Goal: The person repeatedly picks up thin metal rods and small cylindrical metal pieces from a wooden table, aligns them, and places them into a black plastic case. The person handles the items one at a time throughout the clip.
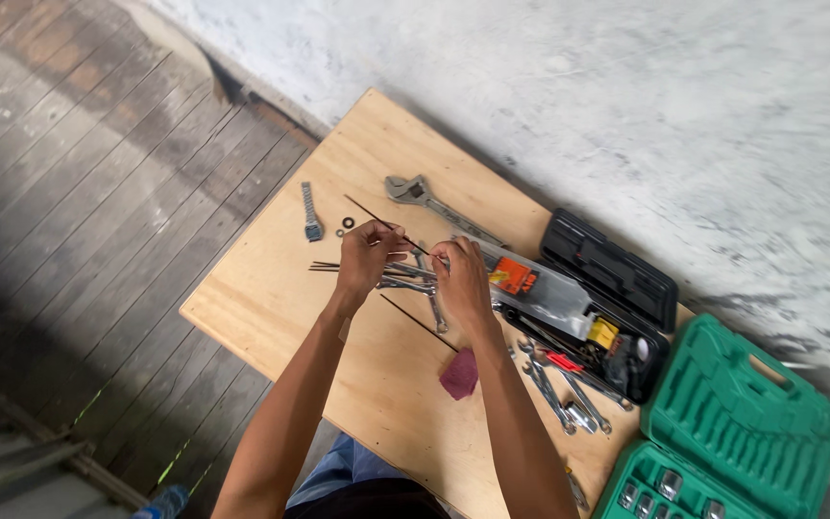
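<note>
My hands meet at the middle of the frame, both pinching one thin black rod over the table.

My left hand (367,258) grips the thin black rod (377,216) near its upper-left stretch, fingers clenched on it; my right hand (461,277) closes on the lower end, though what exactly its fingertips do there I cannot tell. The rod runs slantwise from upper left down into my right hand, held just above the loose wrenches (413,279). I think the rod could bend or spring out of my pinch if I press unevenly, and it might then drop among the spare rods (417,321) and be confused with them. Small washers (348,223) beside the wristwatch (311,213) could also be knocked off the table (271,288) edge by my left forearm.
</note>
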